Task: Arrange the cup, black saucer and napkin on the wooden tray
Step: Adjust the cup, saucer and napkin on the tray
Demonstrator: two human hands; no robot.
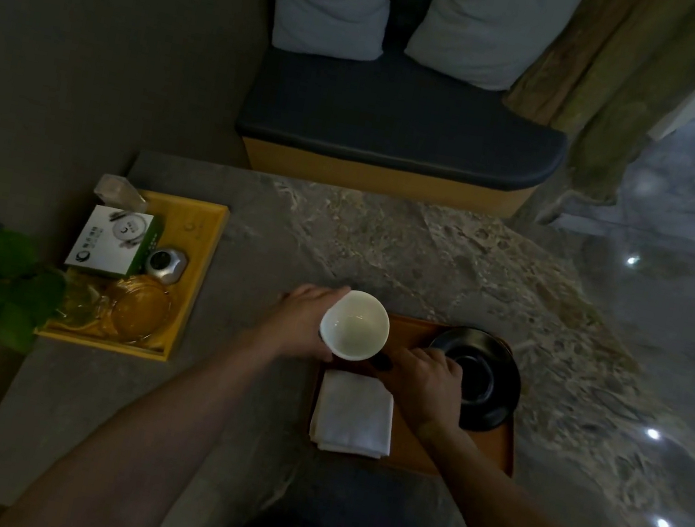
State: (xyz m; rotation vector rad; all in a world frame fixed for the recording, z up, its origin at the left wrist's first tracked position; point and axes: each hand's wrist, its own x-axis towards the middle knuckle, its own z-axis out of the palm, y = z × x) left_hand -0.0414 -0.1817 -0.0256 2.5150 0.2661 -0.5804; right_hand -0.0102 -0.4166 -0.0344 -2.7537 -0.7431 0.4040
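White cup (355,325), empty, in left hand (303,318)

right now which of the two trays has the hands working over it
The darker wooden tray on the right, holding the napkin and black saucer. The yellow tray on the left holds a box and glassware, with no hand near it.

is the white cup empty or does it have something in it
Empty, as far as the dim picture shows: the white cup, held in the left hand, shows only a bare pale inside.
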